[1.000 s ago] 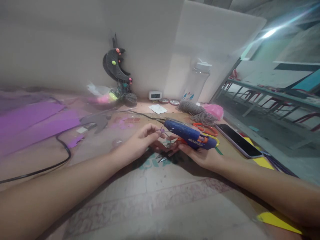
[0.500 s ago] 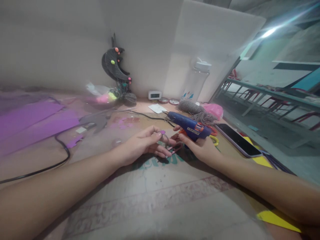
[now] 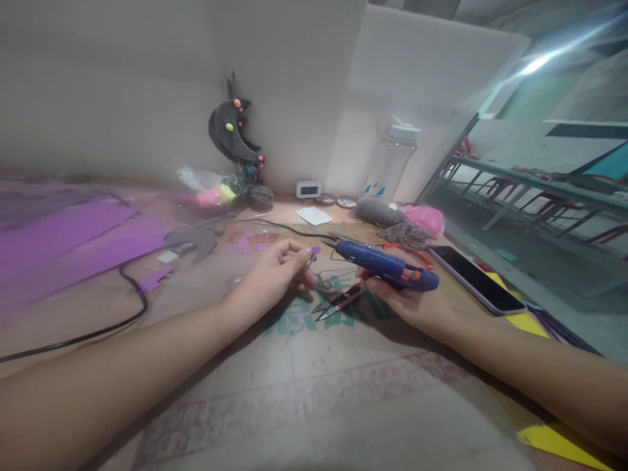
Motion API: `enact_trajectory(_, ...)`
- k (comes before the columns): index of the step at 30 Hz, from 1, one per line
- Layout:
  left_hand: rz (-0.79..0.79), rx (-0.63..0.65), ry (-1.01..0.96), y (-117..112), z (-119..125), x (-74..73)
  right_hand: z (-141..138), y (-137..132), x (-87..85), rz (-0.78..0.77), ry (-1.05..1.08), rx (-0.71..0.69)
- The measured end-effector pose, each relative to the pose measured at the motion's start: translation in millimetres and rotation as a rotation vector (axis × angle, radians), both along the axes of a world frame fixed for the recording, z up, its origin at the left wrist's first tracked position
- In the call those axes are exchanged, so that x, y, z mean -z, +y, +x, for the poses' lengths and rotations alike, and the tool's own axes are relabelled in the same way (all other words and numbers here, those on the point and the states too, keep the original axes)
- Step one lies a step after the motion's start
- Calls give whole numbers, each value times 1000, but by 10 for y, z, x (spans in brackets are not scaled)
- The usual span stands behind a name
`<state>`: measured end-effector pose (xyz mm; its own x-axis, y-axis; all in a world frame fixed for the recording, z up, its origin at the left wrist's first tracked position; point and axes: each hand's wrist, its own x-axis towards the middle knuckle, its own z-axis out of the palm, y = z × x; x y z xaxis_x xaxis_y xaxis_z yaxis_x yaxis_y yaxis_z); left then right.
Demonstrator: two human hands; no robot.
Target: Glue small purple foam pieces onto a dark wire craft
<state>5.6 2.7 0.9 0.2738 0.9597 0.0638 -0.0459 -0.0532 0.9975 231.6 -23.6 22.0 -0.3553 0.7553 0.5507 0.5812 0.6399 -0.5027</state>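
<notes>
My left hand (image 3: 279,271) pinches a small piece with a purple round tip (image 3: 316,250) between thumb and forefinger. What lies behind its other fingers is hidden. My right hand (image 3: 392,297) is closed around a blue hot glue gun (image 3: 373,260), whose nozzle points left, just right of the purple tip and apart from it. Between the hands, below the gun, thread snips (image 3: 338,302) lie with their blades toward the lower left, their handle end close to my right fingers. A thin grey cord (image 3: 324,280) is on the board above the snips.
Purple sheets (image 3: 93,239) and a black cable (image 3: 135,288) are on the left. A phone (image 3: 475,278) and yellow paper (image 3: 564,448) lie on the right. Grey yarn (image 3: 377,212), a clear bottle (image 3: 392,163), a small clock (image 3: 309,190) and a crescent ornament (image 3: 230,134) stand behind.
My hands have moved apart. The glue gun has shifted right and down, tilting flatter. My left hand has drawn slightly left, and the snips between the hands now show plainly.
</notes>
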Motion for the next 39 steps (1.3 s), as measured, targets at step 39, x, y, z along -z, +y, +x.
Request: enact_trajectory(39,23,0,-27,28,-10,31,41,57,134,-141,-121,91)
